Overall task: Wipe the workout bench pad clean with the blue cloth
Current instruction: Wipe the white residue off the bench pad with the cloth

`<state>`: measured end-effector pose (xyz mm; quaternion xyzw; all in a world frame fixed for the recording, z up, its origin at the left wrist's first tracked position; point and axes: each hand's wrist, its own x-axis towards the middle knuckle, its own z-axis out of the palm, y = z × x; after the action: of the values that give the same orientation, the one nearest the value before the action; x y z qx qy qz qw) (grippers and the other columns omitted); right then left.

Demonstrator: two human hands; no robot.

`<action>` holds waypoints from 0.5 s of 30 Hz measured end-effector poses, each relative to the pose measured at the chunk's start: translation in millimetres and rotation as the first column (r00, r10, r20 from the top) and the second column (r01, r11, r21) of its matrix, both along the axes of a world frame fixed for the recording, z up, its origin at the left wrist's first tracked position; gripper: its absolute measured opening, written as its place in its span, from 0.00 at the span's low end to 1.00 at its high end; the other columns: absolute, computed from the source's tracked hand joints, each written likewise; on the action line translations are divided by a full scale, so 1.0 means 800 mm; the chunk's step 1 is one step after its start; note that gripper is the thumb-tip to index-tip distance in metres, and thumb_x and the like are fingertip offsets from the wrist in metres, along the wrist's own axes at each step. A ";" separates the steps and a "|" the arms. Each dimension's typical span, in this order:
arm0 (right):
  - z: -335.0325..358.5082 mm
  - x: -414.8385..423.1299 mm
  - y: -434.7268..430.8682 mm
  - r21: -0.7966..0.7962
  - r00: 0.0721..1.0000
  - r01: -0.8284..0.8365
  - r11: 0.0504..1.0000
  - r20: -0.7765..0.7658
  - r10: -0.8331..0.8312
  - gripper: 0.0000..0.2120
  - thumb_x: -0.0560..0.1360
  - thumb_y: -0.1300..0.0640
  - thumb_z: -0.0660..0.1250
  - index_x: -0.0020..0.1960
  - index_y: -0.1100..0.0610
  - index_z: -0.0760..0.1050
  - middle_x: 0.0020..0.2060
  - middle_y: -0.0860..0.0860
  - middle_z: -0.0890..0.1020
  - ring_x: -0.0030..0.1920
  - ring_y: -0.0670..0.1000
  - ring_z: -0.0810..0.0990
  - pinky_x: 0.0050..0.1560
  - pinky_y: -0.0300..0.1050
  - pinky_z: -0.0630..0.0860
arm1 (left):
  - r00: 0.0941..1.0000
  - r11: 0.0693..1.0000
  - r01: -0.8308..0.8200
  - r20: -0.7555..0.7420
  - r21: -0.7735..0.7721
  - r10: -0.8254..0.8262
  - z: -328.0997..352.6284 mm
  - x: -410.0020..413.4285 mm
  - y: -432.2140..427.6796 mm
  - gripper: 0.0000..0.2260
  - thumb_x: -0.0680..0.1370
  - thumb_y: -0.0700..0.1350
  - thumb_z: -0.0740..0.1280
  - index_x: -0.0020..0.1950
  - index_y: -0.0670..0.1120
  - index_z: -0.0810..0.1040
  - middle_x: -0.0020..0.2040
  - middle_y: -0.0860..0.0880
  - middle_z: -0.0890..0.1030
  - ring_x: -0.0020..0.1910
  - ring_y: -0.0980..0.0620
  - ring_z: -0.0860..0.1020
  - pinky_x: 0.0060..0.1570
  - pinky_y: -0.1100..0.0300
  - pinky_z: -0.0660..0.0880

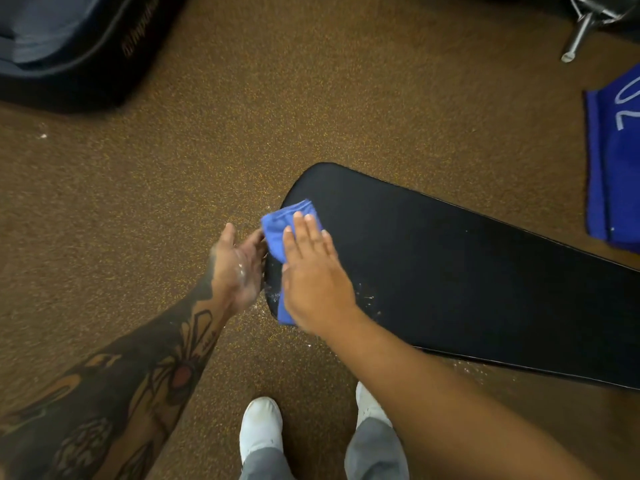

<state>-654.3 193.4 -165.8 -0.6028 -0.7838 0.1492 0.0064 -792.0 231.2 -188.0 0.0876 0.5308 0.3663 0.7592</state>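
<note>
Bench pad point(450, 271) runs long and black from in front of me off to the right, its rounded end nearest my hands. Blue cloth point(280, 226) sits folded on that end, one corner hanging over the edge. My right hand point(313, 271) lies flat on top of it, fingers straight and together, pressing down and gripping nothing. My left hand point(239, 268) is open and cupped palm-up against the pad's edge, just beside the overhanging corner; I cannot tell whether the fingertips touch the cloth. There is pale dust on that palm. White specks point(367, 297) show on the pad beside my right wrist, and more are scattered on the brown carpet point(207, 150) below the edge. Handling judgement: the cloth looks soft, thin and light, so it will likely bunch or slip under the palm unless pressure is spread across the whole fold; a flat hand over its middle seems better than a pinch at a corner. The pad cover looks smooth and faintly glossy, probably firm with some give, so the cloth should glide easily and loose grit may skate ahead of it. The pad needs no holding; it looks heavy enough to stay put.
</note>
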 end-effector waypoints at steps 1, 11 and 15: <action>-0.001 -0.007 -0.017 0.018 0.997 -0.078 0.997 0.026 0.077 0.28 0.81 0.54 0.49 0.79 0.61 0.52 0.80 0.58 0.49 0.79 0.57 0.44 0.77 0.53 0.40 | 0.999 0.999 -0.036 0.005 -0.012 0.036 0.000 0.000 0.000 0.36 0.82 0.65 0.41 0.71 0.43 0.73 0.62 0.40 0.82 0.63 0.44 0.80 0.61 0.48 0.74; 0.002 0.010 0.011 -0.016 0.983 0.186 0.982 -0.006 -0.186 0.29 0.82 0.55 0.51 0.80 0.61 0.48 0.80 0.58 0.44 0.79 0.57 0.38 0.78 0.54 0.40 | 0.999 0.999 0.041 -0.012 0.018 -0.041 -0.004 0.010 0.000 0.34 0.82 0.66 0.40 0.76 0.48 0.67 0.66 0.47 0.80 0.66 0.48 0.77 0.66 0.50 0.71; -0.004 -0.034 -0.051 0.014 0.999 -0.050 0.999 -0.017 0.051 0.32 0.79 0.53 0.55 0.79 0.61 0.49 0.79 0.60 0.46 0.79 0.58 0.40 0.78 0.56 0.43 | 0.997 0.996 -0.081 0.016 -0.029 0.081 -0.004 0.010 0.000 0.28 0.83 0.63 0.46 0.64 0.47 0.76 0.49 0.44 0.87 0.48 0.48 0.86 0.47 0.52 0.79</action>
<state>-681.4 152.3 -168.7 -0.5815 -0.7997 0.1492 0.0139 -784.4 231.2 -191.4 0.0519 0.5324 0.3898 0.7496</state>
